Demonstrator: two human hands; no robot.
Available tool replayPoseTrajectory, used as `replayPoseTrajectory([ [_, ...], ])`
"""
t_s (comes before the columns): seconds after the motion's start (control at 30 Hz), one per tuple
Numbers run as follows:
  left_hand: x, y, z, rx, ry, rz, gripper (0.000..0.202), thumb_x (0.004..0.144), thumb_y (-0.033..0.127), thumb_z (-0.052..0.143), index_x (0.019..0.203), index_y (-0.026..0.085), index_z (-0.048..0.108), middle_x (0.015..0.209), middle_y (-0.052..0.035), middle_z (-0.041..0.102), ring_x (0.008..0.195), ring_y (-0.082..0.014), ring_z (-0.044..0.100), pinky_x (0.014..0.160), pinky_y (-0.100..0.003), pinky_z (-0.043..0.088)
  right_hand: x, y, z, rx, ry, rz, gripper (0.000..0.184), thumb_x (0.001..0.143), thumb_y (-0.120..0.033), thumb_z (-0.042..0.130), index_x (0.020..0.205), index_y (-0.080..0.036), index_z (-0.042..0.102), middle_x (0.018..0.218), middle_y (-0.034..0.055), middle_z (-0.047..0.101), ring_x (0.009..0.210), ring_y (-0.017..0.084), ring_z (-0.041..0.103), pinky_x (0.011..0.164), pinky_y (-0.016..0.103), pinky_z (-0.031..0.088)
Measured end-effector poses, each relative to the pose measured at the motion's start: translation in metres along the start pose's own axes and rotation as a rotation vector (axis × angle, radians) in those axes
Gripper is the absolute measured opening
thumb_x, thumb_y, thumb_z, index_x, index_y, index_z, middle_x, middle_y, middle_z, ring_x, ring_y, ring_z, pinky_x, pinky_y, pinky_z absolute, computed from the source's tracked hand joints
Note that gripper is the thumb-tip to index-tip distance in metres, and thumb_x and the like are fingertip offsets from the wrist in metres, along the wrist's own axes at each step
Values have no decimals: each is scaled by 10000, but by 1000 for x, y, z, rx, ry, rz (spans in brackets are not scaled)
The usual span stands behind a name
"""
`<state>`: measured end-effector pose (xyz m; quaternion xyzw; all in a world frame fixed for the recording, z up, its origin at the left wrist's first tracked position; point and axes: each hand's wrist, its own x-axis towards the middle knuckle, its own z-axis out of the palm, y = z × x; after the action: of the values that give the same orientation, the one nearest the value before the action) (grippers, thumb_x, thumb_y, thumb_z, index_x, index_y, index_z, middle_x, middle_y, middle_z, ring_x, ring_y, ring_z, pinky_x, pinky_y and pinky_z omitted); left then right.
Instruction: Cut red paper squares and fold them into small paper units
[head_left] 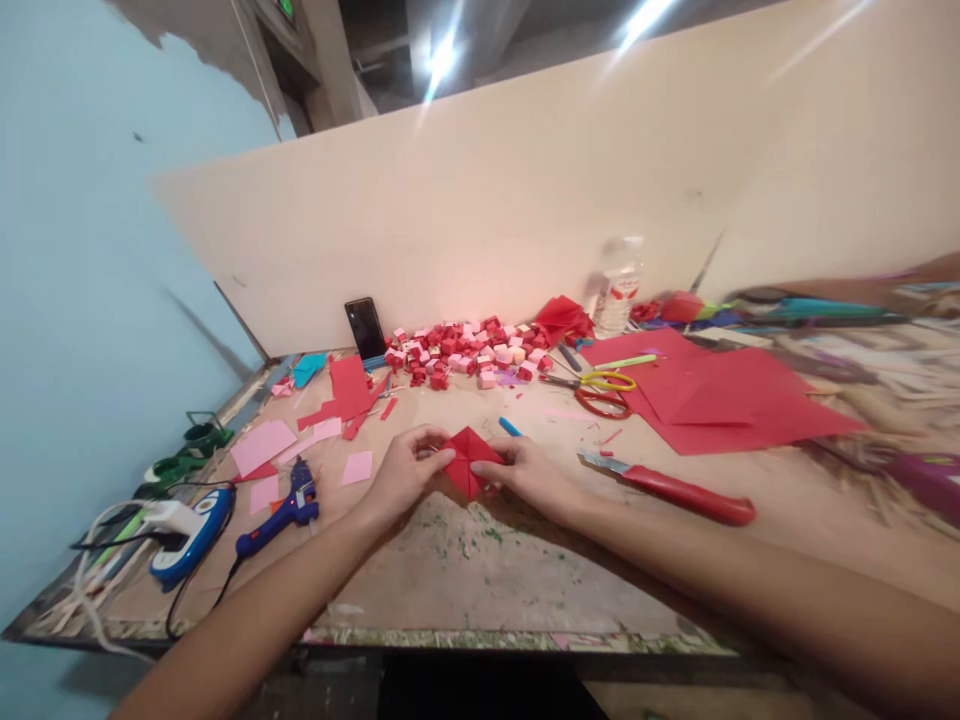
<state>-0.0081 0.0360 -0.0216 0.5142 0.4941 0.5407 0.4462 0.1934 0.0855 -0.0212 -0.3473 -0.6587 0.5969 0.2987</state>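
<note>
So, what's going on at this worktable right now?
A person's left hand and right hand hold opposite sides of a small creased red paper above the worktable. Beyond it sits a heap of small red and pink paper pieces. A blue hot glue gun lies to the left and a red-handled knife to the right, neither in hand.

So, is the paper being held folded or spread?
Folded, it seems: the red paper, held between left hand and right hand, shows crease lines meeting near its middle.
</note>
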Motion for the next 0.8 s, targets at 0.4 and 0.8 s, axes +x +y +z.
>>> replayPoseTrajectory([
  [0.4,-8,-3,-1,225,-16,170,255,859,233,749,1113,220,768,1225,-91,707,1040,-227,691,846,-307,566,-2,-1,4,151,64,14,292,740,-407,819,774,-120,780,731,39,711,662,153,550,673,289,410],
  [0.8,-16,14,-5,530,-167,423,291,835,34,615,921,238,804,1515,-101,573,1394,-317,580,1212,-531,470,-5,-3,3,294,134,-45,384,714,-450,886,866,-108,804,834,95,774,706,178,651,684,299,489],
])
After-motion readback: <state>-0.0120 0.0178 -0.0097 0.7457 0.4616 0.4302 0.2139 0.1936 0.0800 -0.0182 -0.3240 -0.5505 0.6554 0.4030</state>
